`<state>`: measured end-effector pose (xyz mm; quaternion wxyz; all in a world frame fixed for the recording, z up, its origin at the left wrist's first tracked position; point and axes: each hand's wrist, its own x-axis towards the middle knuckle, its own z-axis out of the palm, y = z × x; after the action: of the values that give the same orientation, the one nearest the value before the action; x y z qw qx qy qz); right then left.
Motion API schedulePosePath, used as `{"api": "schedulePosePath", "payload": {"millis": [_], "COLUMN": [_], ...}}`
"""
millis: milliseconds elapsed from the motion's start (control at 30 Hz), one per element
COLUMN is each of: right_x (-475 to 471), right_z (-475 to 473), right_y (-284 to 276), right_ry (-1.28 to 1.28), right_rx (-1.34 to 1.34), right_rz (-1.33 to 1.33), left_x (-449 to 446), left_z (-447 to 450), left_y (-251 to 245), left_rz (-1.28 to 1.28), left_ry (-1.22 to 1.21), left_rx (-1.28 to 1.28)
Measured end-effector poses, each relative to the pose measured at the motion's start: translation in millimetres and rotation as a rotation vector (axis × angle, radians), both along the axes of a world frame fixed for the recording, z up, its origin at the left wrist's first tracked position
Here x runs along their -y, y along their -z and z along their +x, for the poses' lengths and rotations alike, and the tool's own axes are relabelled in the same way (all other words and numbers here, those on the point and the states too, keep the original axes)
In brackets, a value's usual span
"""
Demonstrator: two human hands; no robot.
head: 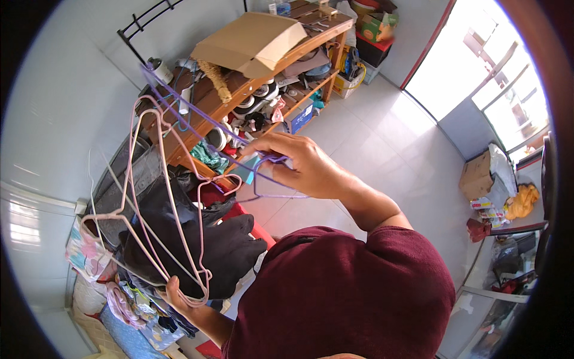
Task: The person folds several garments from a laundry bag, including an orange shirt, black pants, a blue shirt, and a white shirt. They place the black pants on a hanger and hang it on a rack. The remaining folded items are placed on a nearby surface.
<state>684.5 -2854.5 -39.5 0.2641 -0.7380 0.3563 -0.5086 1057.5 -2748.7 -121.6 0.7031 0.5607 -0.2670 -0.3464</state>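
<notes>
Several pink and white wire clothes hangers point(166, 197) fan out at the left, their lower bars gripped by my left hand point(177, 294). My right hand point(298, 164) is closed around part of a purple wire hanger point(202, 114) at the centre; its long thin frame reaches up and left past the pink ones. Whether the purple wires are one hanger or more, I cannot tell. Behind the pink hangers lies black clothing point(193, 242).
A wooden workbench point(255, 87) holds an open cardboard box point(251, 40), with shoes and cloths on its shelf. Folded clothes and bedding point(125, 305) are piled lower left. By the window stand another cardboard box point(477, 175) and an orange cloth point(522, 200).
</notes>
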Motion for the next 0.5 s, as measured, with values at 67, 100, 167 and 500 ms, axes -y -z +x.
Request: {"api": "schedulePosePath", "payload": {"millis": [67,100,167,500], "right_x": [-27.6,-36.8,-66.8,-271.6], "right_z": [-37.0,-54.2,-88.1,-218.8], "right_y": [8.1,19.8,37.5,71.5], "right_ry": [-0.021,-0.029,0.08,0.801], "right_rx": [0.025,0.037,0.097,0.143], "right_rz": [0.028,0.04,0.122,0.58], "left_x": [6.4,7.5,8.8,-5.7], "left_z": [-23.9,-34.1,-61.0,-202.3], "left_y": [-6.3,-7.3,-11.2,-42.5], "left_rz": [-0.01,-0.011,0.046,-0.008], "left_ry": [-0.016,0.115,0.161,0.806], "left_rx": [-0.061,0.001,0.014,-0.022]}}
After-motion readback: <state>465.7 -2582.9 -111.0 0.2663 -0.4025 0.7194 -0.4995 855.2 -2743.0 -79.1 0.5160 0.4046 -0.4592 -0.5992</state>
